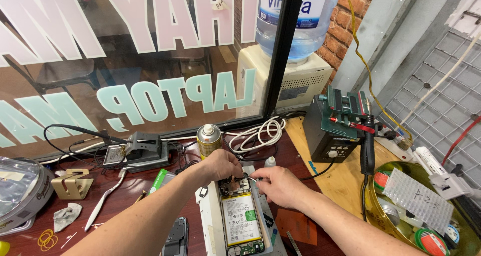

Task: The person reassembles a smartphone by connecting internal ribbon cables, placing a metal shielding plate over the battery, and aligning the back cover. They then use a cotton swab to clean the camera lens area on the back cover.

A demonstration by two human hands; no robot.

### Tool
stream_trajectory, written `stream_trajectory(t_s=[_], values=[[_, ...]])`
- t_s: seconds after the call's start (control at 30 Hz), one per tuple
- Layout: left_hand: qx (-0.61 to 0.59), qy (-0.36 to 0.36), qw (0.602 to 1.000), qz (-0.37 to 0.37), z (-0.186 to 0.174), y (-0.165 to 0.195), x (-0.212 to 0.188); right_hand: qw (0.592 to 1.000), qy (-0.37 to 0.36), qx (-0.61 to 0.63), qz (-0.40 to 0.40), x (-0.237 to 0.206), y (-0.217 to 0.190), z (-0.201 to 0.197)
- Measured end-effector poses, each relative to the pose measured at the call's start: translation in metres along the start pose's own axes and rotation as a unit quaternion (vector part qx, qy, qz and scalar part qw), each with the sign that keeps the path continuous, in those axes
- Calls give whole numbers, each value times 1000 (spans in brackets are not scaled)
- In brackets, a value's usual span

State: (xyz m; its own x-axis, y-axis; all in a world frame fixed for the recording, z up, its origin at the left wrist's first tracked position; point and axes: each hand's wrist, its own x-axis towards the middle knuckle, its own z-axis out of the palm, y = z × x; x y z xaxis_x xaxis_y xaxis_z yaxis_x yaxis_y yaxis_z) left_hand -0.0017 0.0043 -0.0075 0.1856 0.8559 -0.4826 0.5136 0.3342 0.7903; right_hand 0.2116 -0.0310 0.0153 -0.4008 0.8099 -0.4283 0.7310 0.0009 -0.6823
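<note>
An opened phone (pixel 241 217) lies back-side up on a white pad (pixel 206 221), its battery and circuit board exposed. My left hand (pixel 221 164) rests on the phone's upper edge, fingers curled over the board. My right hand (pixel 278 185) pinches a thin metal tool, probably tweezers (pixel 252 178), whose tip touches the top of the board. Both forearms reach in from the bottom of the view.
A spray can (pixel 208 140) and a small dropper bottle (pixel 270 161) stand just behind the phone. A soldering station (pixel 334 128) sits at right, a round tin of parts (pixel 421 211) at far right, a coiled white cable (pixel 260 132), a dark phone frame (pixel 175 238).
</note>
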Motion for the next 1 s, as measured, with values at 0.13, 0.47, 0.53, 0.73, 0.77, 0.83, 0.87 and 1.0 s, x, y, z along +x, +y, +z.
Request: stream_trajectory(t_s=[0.13, 0.47, 0.53, 0.73, 0.77, 0.83, 0.87, 1.0], values=[[0, 1, 1000, 1, 0, -1, 1, 1000, 2, 10, -2, 1, 1, 0], [17, 4, 1000, -12, 0, 4, -3, 1000, -2, 5, 0, 0, -1, 0], [19, 4, 1000, -13, 0, 4, -4, 1000, -4, 4, 1, 0, -2, -1], [11, 3, 1000, -7, 0, 4, -4, 1000, -2, 1, 1, 1, 0, 0], [12, 3, 1000, -7, 0, 4, -4, 1000, -2, 4, -1, 1, 0, -1], [9, 2, 1000, -8, 0, 4, -5, 1000, 1, 10, -5, 1, 1, 0], [4, 2, 1000, -9, 0, 4, -5, 1000, 3, 13, -7, 1, 2, 0], [-1, -2, 1000, -7, 0, 4, -5, 1000, 4, 20, -4, 1, 1, 1]])
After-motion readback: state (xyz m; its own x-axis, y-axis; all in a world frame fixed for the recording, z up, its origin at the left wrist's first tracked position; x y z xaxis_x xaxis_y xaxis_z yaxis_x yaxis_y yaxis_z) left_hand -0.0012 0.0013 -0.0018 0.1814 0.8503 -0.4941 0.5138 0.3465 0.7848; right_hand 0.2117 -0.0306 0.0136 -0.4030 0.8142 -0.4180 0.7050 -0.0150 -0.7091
